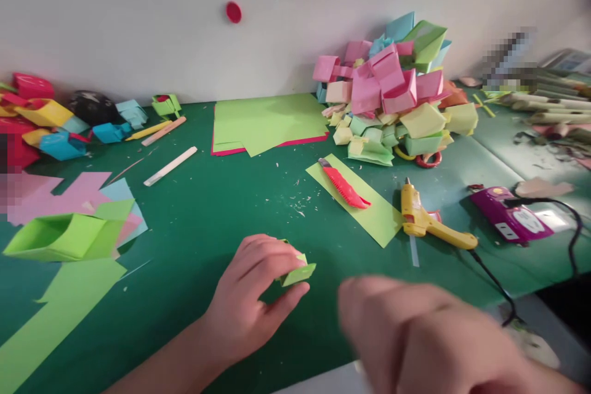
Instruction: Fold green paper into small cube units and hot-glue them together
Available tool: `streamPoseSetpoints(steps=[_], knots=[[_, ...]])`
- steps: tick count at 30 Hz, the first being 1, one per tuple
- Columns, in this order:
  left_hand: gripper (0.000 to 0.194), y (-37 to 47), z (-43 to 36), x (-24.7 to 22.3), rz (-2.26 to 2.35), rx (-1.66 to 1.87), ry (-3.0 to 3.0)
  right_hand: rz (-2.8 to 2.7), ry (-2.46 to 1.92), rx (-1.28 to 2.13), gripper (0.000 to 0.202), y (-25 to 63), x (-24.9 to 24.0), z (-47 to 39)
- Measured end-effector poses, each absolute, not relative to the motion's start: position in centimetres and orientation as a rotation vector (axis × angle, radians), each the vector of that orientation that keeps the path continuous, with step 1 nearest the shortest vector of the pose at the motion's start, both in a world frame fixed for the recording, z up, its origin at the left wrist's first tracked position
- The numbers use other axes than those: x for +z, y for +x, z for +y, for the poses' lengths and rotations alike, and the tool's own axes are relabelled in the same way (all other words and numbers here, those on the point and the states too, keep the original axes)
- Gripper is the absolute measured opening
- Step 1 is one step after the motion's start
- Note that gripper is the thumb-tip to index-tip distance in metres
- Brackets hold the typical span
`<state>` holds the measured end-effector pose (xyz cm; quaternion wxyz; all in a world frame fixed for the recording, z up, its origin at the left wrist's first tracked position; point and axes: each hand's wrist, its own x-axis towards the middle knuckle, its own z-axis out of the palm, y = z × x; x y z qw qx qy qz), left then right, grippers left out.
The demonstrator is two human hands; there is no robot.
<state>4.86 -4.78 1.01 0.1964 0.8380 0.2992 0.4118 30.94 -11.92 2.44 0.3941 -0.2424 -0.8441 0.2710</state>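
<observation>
My left hand [252, 292], in the lower middle of the head view, pinches a small folded light green paper box [298, 274] between thumb and fingers. The fingers cover part of the paper box. My right hand [415, 332] is large and blurred at the lower right, close to the camera and apart from the box. Its fingers look curled together, and anything inside them is hidden. Beyond my hands, a red utility knife [344, 186] lies on a light green paper strip [381, 231]. A yellow hot glue gun [418, 212] rests to the right of that strip.
Green paper sheets [268, 123] lie by the wall. Folded paper boxes [383, 83] are heaped at the back right, with red-handled scissors [428, 160] below. A purple power strip [510, 214] has a black cord. An open green paper box [50, 237] and paper scraps are at left.
</observation>
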Motion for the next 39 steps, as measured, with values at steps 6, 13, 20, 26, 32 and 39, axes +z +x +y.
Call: streamPoseSetpoints(steps=[6,13,20,26,32,39], knots=[[0.023,5.6,-4.7,0.0,0.807,1.198,2.299,-2.161,-1.468,-0.309,0.045,38.8,3.4,-8.0],[0.015,5.2,-3.0,-0.1,1.045,1.153,2.216,-2.071,-2.033,-0.358,0.053,46.0,-3.3,-8.9],[0.015,4.6,-2.8,-0.3,1.094,1.127,1.89,-2.015,-2.101,-0.268,0.043,46.3,-2.2,-6.6],[0.019,4.7,-3.4,-0.2,1.069,1.068,1.633,-1.694,-1.846,0.361,0.045,42.8,1.2,-6.0],[0.021,4.7,-3.4,0.3,1.061,1.083,1.368,-1.697,-1.276,1.225,0.035,35.6,4.3,-3.9],[0.02,4.4,-3.9,0.1,0.936,0.925,1.271,-1.826,-0.736,1.454,0.03,30.6,3.2,-2.0]])
